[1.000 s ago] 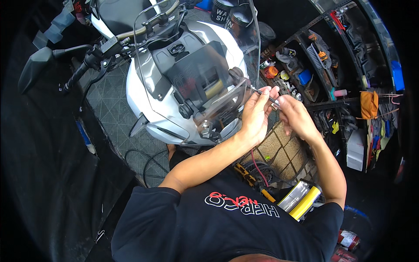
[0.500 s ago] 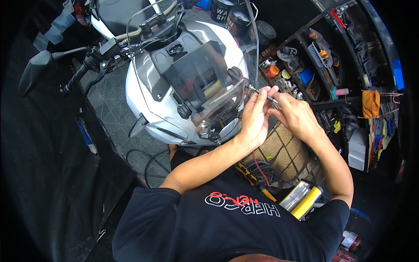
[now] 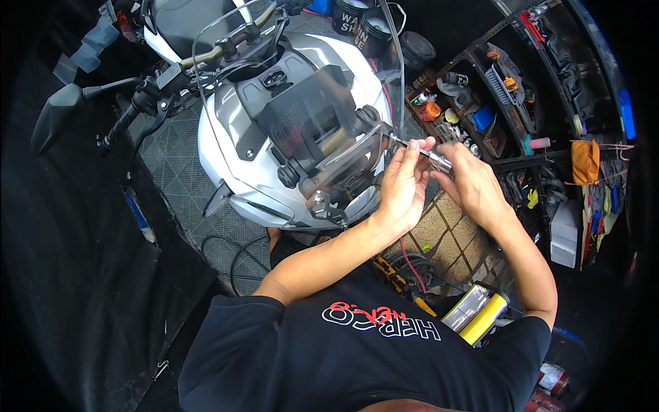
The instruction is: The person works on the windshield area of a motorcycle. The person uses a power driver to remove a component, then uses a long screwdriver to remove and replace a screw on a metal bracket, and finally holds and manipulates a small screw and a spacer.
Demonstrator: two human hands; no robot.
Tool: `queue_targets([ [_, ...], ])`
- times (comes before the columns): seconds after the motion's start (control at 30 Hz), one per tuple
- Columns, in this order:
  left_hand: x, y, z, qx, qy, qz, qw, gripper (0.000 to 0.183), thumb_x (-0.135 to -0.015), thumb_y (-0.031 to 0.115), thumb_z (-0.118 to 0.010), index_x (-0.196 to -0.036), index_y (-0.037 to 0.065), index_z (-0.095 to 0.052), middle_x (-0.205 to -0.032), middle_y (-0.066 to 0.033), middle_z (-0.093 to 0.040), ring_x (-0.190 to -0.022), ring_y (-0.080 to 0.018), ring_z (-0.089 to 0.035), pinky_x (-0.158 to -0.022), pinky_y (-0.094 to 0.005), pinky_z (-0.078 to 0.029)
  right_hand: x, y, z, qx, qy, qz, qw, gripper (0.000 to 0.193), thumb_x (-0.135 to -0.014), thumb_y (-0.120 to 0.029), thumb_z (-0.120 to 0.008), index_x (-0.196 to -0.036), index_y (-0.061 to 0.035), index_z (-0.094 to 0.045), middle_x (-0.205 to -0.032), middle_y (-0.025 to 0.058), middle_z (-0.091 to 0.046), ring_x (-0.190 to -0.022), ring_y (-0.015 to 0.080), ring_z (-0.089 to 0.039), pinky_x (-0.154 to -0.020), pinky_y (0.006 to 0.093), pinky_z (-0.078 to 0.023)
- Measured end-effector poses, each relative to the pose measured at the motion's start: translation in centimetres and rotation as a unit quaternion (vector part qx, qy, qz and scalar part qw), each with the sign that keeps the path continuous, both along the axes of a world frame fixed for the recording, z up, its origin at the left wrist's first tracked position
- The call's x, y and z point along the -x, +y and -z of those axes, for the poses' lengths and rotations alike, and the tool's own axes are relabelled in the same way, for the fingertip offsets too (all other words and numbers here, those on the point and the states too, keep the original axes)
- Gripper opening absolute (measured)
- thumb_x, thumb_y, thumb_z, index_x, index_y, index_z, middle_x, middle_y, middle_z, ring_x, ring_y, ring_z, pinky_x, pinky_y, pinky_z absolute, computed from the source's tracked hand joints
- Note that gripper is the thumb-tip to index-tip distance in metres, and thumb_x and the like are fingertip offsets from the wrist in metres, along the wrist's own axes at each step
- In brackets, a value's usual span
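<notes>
A slim driver with a dark shaft and a shiny metal, cylinder-shaped grip (image 3: 439, 162) points at the right edge of a clear windscreen (image 3: 357, 154) on a white and grey motorcycle (image 3: 233, 151). Thumb and fingers of my left hand (image 3: 403, 185) are closed round its shaft, close to the windscreen. Around the outer end of the metal grip curls my right hand (image 3: 475, 184), its fingertips smeared by motion. What the driver's tip meets is too small to make out. A smoked screen (image 3: 302, 103) stands behind the clear one.
Shelves at the right hold a brush (image 3: 495, 86), bottles and tools. Two dark buckets (image 3: 376, 31) stand at the back. A mirror (image 3: 56, 113) juts out left. Near my body lie a yellow cylinder (image 3: 484, 319) and a red cable (image 3: 412, 264); a black cable crosses the mat.
My right fingers have shifted outward and loosened, baring the driver's metal grip that they covered before. The left hand stays at the shaft. The view has moved only slightly.
</notes>
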State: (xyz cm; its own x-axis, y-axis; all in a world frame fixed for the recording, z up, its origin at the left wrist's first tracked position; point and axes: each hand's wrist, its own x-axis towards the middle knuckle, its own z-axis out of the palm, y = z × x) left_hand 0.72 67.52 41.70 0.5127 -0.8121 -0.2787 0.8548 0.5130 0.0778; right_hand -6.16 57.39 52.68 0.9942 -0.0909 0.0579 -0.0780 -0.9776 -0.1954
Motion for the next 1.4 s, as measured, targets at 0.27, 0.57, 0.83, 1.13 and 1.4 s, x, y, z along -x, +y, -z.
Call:
queue_targets([
  [0.27,-0.3,-0.5,0.3,-0.012,-0.005,0.015,1.0,0.018,-0.1,0.03,-0.057,-0.11,0.014,-0.06,-0.11,0.0012,-0.067,-0.088,-0.0054,-0.056,-0.076,-0.0216,-0.042,0.6,0.9,2.0,-0.338,0.013,0.25,0.907,0.026,-0.102,-0.026,-0.052,-0.1,0.0002,-0.056,-0.046,0.0035,-0.041,-0.039,0.0176,-0.052,-0.042,0.0316,-0.044],
  [0.57,0.2,-0.3,-0.1,-0.021,-0.014,0.005,1.0,0.02,-0.1,0.029,-0.059,-0.112,0.013,-0.06,-0.109,0.0011,-0.067,-0.087,-0.0051,-0.058,-0.071,-0.0201,-0.041,1.1,0.4,1.4,-0.022,-0.054,0.047,0.997,0.036,-0.088,-0.014,-0.068,-0.117,-0.0006,-0.05,-0.085,0.015,-0.059,-0.072,0.032,-0.065,-0.056,0.0375,-0.052],
  [0.83,0.4,-0.4,0.4,-0.024,-0.014,0.014,1.0,0.019,-0.1,0.028,-0.057,-0.108,0.012,-0.062,-0.099,0.0031,-0.065,-0.084,-0.0063,-0.059,-0.069,-0.0212,-0.043,0.2,0.7,0.9,-0.435,0.08,0.359,0.822,0.032,-0.101,-0.027,-0.052,-0.09,0.0015,-0.061,-0.05,0.0093,-0.047,-0.044,0.0162,-0.052,-0.047,0.0312,-0.045],
  [1.13,0.4,0.5,0.2,-0.018,-0.026,0.014,0.999,0.024,-0.102,0.029,-0.054,-0.115,0.01,-0.062,-0.105,0.0022,-0.063,-0.091,-0.0074,-0.058,-0.073,-0.0221,-0.044,-1.0,-0.4,0.9,0.053,-0.001,-0.058,0.997,0.025,-0.092,-0.021,-0.062,-0.107,-0.0021,-0.055,-0.066,0.0095,-0.055,-0.06,0.0335,-0.063,-0.054,0.0433,-0.051],
  [1.4,2.0,3.5,0.5,-0.065,-0.041,0.089,0.993,0.029,-0.102,0.03,-0.052,-0.122,0.01,-0.059,-0.116,0.0007,-0.064,-0.098,-0.0082,-0.058,-0.077,-0.0232,-0.044,-2.1,-0.9,1.9,-0.378,0.044,0.139,0.914,0.025,-0.097,-0.024,-0.059,-0.094,-0.0004,-0.054,-0.069,0.0134,-0.064,-0.06,0.0234,-0.069,-0.048,0.0367,-0.048],
])
